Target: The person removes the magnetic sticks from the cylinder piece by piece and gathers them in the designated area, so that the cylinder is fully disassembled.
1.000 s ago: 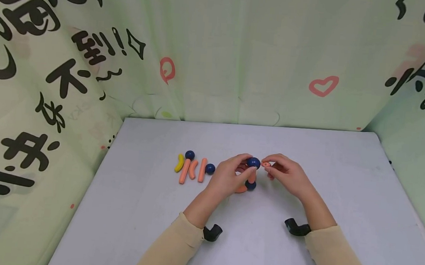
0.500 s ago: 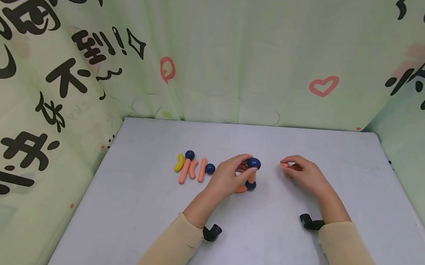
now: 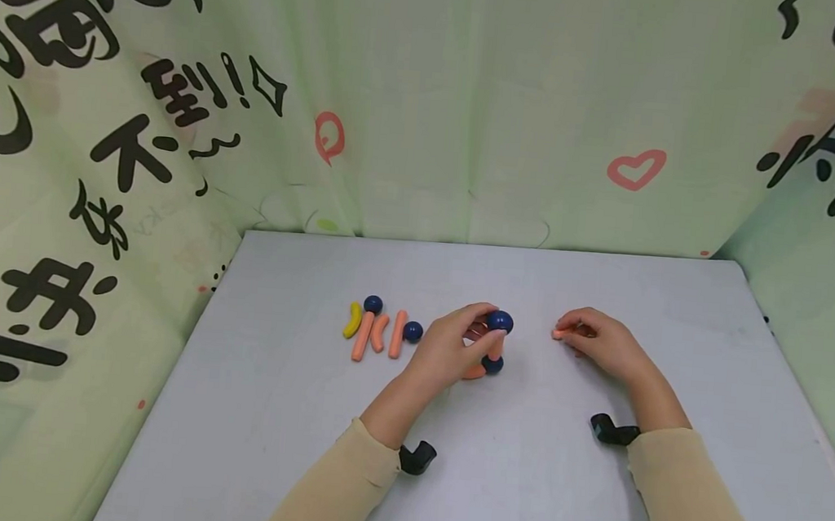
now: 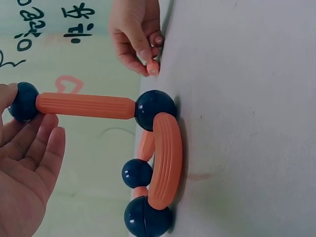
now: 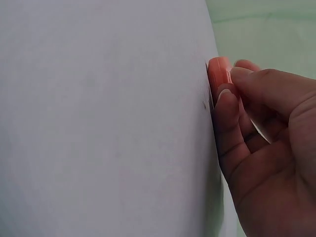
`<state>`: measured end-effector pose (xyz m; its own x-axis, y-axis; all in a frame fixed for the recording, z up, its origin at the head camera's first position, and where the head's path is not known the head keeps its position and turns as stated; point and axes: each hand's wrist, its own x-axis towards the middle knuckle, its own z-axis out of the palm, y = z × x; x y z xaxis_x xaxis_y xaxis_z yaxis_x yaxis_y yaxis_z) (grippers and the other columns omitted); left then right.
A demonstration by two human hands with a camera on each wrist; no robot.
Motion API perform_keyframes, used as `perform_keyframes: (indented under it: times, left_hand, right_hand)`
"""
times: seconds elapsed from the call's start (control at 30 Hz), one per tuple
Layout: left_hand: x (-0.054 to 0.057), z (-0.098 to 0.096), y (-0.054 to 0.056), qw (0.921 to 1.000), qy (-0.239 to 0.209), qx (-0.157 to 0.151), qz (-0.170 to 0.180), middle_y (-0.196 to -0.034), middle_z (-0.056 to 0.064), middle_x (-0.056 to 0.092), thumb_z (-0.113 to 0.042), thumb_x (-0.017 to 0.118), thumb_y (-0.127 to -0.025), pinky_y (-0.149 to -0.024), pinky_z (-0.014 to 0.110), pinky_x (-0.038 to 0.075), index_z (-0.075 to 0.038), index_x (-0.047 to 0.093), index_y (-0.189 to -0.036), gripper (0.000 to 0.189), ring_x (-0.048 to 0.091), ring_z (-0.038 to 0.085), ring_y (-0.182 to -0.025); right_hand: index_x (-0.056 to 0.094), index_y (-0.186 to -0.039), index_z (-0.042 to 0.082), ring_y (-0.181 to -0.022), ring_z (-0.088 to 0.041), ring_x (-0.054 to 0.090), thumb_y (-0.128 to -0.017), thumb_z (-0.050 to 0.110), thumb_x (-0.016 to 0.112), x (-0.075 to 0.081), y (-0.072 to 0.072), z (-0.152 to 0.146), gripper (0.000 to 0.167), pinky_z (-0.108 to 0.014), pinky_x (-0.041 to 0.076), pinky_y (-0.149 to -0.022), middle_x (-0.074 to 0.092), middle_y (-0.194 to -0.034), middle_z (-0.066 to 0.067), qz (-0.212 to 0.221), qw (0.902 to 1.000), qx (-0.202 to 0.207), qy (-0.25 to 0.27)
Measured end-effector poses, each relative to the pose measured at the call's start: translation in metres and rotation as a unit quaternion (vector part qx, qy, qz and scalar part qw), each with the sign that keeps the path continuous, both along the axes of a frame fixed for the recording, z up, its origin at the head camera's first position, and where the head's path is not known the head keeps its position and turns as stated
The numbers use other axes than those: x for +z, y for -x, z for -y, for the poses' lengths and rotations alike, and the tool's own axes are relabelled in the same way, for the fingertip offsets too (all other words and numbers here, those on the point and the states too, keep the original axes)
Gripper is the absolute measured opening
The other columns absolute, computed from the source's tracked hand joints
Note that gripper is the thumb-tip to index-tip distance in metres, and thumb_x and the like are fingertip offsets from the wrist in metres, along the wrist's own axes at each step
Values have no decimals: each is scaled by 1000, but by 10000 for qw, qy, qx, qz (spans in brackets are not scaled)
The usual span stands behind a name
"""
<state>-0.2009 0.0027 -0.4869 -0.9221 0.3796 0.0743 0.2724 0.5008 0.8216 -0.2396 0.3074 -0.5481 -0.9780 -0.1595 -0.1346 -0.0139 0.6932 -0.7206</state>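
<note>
One upright rod [image 4: 86, 106] already stands on a joined frame [image 4: 166, 160], topped by a ball [image 4: 23, 101] my left hand [image 3: 448, 345] holds; I judge it partly built. My right hand [image 3: 598, 340], well apart, pinches a short rod [image 5: 218, 71], unattached. Straight sticks [image 3: 398, 335] and a yellow piece [image 3: 352, 321] lie left on the pale bench [image 3: 270, 445], walled by green printed curtains [image 3: 537, 139].

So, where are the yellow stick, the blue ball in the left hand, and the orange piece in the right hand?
Yellow stick [image 3: 354, 320]: head view, middle of its curve.
Blue ball [image 4: 25, 102]: left wrist view, middle of its visible side.
Orange piece [image 5: 218, 73]: right wrist view, middle of its visible part.
</note>
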Motion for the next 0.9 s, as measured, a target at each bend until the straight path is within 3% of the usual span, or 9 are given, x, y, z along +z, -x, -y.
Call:
perform_keyframes:
  times: [0.2, 0.3, 0.4, 0.47, 0.57, 0.67, 0.77, 0.9]
  left_hand:
    - [-1, 0, 0, 9999, -96, -61, -55, -111, -6, 66, -44, 59, -98, -85, 25, 55, -22, 53, -139, 47, 62, 8, -99]
    - [-1, 0, 0, 9999, -141, -63, -16, -113, -6, 66, -44, 59, -98, -84, 24, 55, -22, 53, -139, 48, 63, 8, -100]
    - [-1, -1, 0, 9999, -139, -49, 68, -114, -7, 66, -46, 59, -97, -85, 24, 54, -23, 52, -140, 48, 62, 8, -100]
    - [-1, -1, 0, 9999, -126, -36, 106, -115, -7, 66, -47, 59, -97, -85, 24, 54, -24, 52, -140, 49, 62, 8, -100]
    - [-1, -1, 0, 9999, -126, -31, 78, -115, -7, 66, -47, 59, -97, -86, 24, 54, -24, 52, -140, 50, 62, 8, -101]
    - [-1, -1, 0, 9998, -189, -67, -34, -116, -6, 66, -44, 60, -97, -88, 24, 54, -22, 52, -139, 48, 63, 8, -102]
    - [-2, -2, 0, 9995, -264, -115, -92, -118, -4, 66, -40, 61, -97, -91, 28, 55, -20, 51, -141, 49, 63, 9, -104]
    - [-3, -2, 0, 9994, -315, -139, -56, -120, -2, 64, -34, 63, -97, -91, 30, 55, -19, 49, -143, 50, 63, 13, -106]
  right_hand:
    - [65, -119, 18, -79, -19, 59, -94, 32, 68, 1, 1, 0, 29, -26, 53, -66, 64, -107, -8, 18, 10000, -44, -15]
    - [61, -128, 19, -83, -22, 58, -97, 33, 64, 9, -1, 4, 34, -28, 52, -69, 61, -116, -9, -55, 9998, -131, -101]
    - [59, -132, 20, -87, -23, 57, -99, 35, 59, 24, -5, 15, 36, -30, 50, -74, 62, -114, -10, -122, 9998, -141, -104]
    - [58, -132, 21, -88, -23, 59, -100, 37, 58, 36, -10, 26, 36, -30, 49, -76, 64, -106, -9, -237, 9997, 18, 3]
    - [58, -132, 18, -84, -24, 61, -100, 33, 59, 58, -17, 47, 36, -32, 53, -76, 65, -97, -10, -451, 9955, 577, 601]
    - [57, -133, 18, -85, -23, 63, -100, 26, 59, 74, -22, 67, 34, -30, 54, -79, 66, -104, -9, -591, 9843, 1216, 1132]
    - [56, -135, 22, -89, -21, 65, -98, 25, 63, 81, -25, 82, 38, -29, 53, -81, 67, -109, -5, -540, 9775, 1586, 1283]
    - [55, -136, 28, -91, -14, 66, -96, 30, 66, 80, -25, 92, 42, -32, 45, -85, 69, -108, 2, -560, 9797, 1593, 1079]
